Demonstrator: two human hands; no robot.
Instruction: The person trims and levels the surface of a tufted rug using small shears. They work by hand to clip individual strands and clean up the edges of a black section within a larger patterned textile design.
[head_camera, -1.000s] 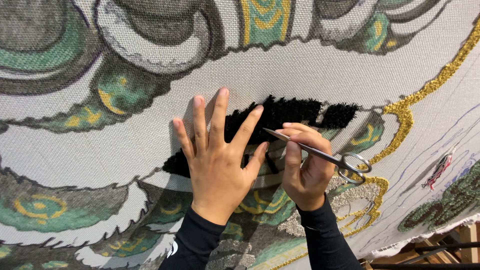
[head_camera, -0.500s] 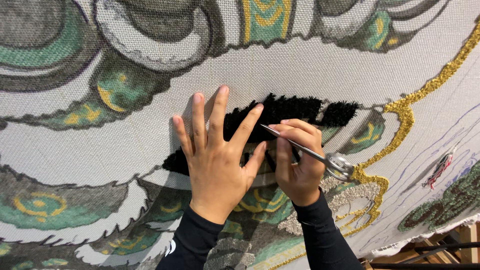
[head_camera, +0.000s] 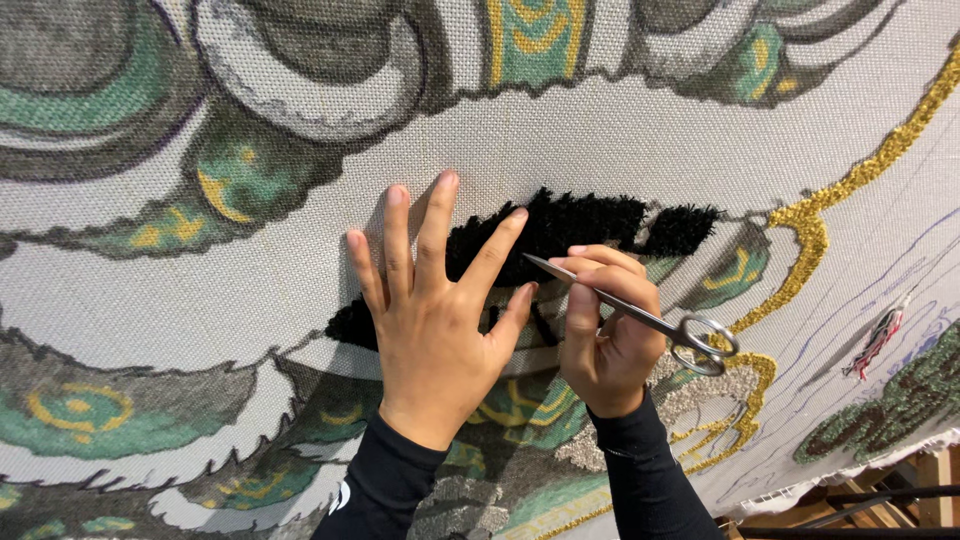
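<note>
Two hands work at the black tufted patch (head_camera: 575, 222) on the printed rug canvas (head_camera: 200, 290). From my remote seat, the left hand (head_camera: 435, 320) lies flat over the patch's left end, fingers spread wide, pressing pile and cloth, I judge to steady them. Just right of it, below the patch's middle, the right hand (head_camera: 605, 335) is curled tight round small steel scissors (head_camera: 640, 315), blades together, tip aimed at the pile. Right of the patch runs gold tufted outline (head_camera: 830, 205).

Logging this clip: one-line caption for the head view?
Left hand flat on patterned canvas beside black tufted patch; right hand holds small scissors.
</note>
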